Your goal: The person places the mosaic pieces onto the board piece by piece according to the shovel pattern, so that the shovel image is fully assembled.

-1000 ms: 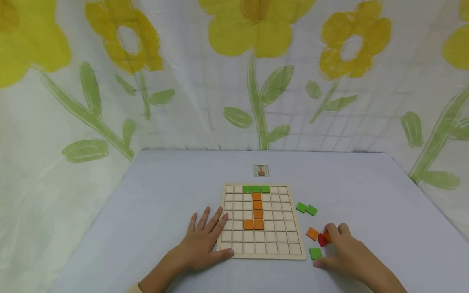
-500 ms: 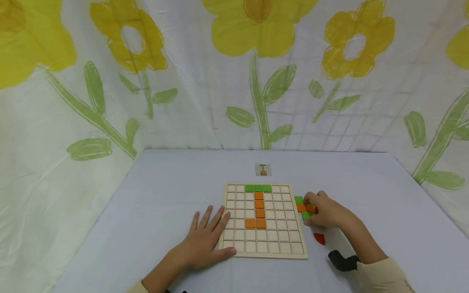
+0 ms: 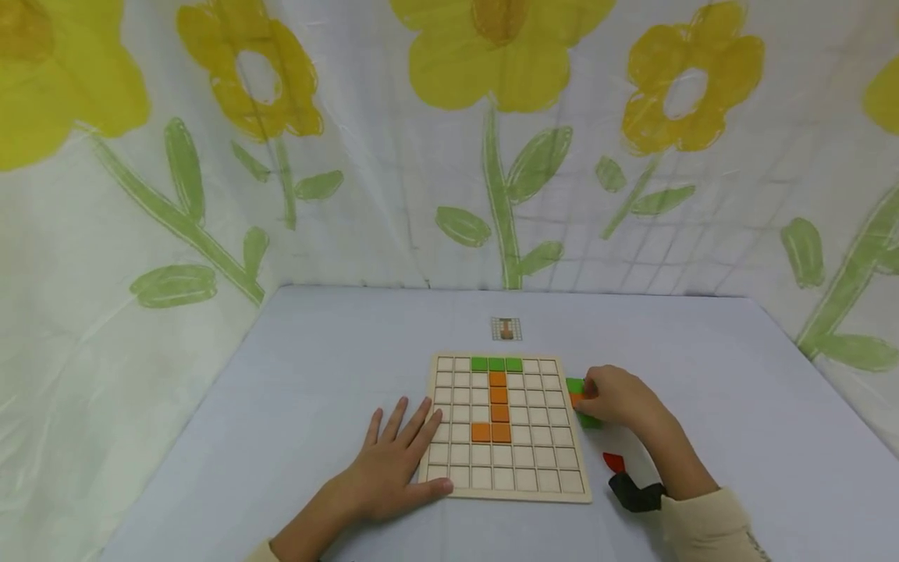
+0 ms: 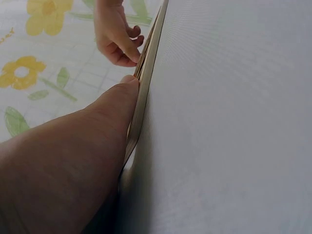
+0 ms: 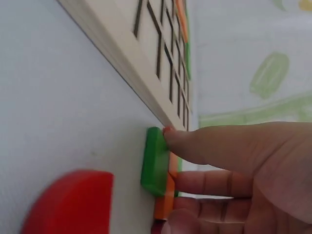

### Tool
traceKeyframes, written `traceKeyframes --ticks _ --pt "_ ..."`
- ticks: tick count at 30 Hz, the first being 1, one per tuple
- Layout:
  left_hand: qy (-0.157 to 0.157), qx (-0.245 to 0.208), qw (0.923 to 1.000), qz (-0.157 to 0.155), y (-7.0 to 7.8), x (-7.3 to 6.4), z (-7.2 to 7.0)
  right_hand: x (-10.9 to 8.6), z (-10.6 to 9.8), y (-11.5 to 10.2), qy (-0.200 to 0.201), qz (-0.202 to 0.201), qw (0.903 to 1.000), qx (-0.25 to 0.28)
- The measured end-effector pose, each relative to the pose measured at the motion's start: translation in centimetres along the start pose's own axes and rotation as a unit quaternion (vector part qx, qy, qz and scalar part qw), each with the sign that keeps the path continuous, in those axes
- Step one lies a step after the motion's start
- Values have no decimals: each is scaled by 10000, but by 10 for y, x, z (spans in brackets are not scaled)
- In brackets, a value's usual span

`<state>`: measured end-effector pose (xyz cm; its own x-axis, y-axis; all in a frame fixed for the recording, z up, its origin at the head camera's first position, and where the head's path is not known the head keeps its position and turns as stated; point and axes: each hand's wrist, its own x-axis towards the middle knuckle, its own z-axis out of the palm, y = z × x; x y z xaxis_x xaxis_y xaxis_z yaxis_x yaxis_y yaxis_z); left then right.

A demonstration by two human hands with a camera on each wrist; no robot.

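Observation:
My left hand [image 3: 386,476] lies spread, fingers straight, over the left edge of a wooden grid board [image 3: 541,460]. In the left wrist view its thumb [image 4: 114,102] rests along the board's edge. Just right of the board, my right hand [image 3: 621,398] pinches an orange square tile [image 5: 174,163] between thumb and fingers, low at the table. A green tile [image 5: 155,161] lies against it, and another green tile [image 3: 574,385] lies behind. A second orange tile [image 5: 165,202] is partly hidden by the fingers. On the board, green tiles [image 3: 496,364] form a top row above a column of orange tiles [image 3: 499,413].
A red rounded piece [image 3: 613,463] lies on the table [image 3: 337,351] near the right wrist. Beside it hangs a black device [image 3: 635,496] at the sleeve. A small picture card [image 3: 506,329] lies behind the board. A flower-printed curtain [image 3: 365,156] stands at the back.
My right hand has moved from the front right up to the board's right side, and loose orange tiles are now among the green ones there. The left hand stays on the board.

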<state>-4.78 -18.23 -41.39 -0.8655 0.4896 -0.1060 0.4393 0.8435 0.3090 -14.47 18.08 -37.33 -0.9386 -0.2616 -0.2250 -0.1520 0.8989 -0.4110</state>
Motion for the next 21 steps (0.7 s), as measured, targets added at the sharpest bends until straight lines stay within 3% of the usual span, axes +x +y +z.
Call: traceKeyframes --ticks 4,7,13,21 --pt "-6 10 10000 -4 1 1 -1 -3 1 -4 47 197 9998 -60" --pt "-34 -7 10000 -1 1 1 -2 -6 0 -2 118 130 9998 0" --pt "-42 44 10000 9 2 0 -3 -8 -5 6 192 -357 9971 640" --pt "-27 -23 10000 -34 1 1 -2 -2 -5 -1 399 -1002 9837 1436"
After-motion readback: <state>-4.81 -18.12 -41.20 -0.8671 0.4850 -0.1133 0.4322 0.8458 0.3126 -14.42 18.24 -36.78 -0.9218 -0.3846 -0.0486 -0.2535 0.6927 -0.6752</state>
